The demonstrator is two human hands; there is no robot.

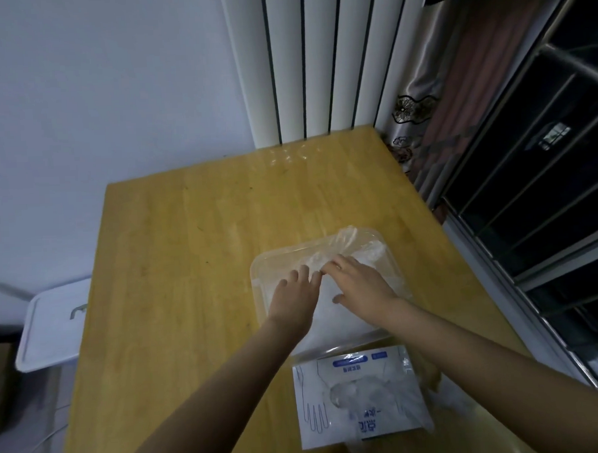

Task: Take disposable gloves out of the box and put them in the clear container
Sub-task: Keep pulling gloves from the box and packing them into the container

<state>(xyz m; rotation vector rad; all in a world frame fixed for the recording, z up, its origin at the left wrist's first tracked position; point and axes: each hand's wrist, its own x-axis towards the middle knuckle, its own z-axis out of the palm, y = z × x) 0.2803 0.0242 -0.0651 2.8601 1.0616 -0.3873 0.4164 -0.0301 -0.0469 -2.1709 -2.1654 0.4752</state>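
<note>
- While both hands reach into the clear container (257, 267), the disposable gloves (362, 249) lie inside it as a crumpled clear heap, under the fingertips and just beyond them.
- The left hand (295, 296) rests on the gloves with its fingers nearly straight and a little spread.
- The right hand (358, 285) has its fingers bent down onto the gloves and its thumb held apart; it cannot be told whether they pinch the film.
- The fingertips of the two hands nearly touch.
- Behind the wrists, closer to the person, lies the box (348, 368), with clear gloves bulging from its opening.
- Everything is on a wooden table (189, 248); a white plastic bin (52, 329) stands well to the left of the left fingers.
</note>
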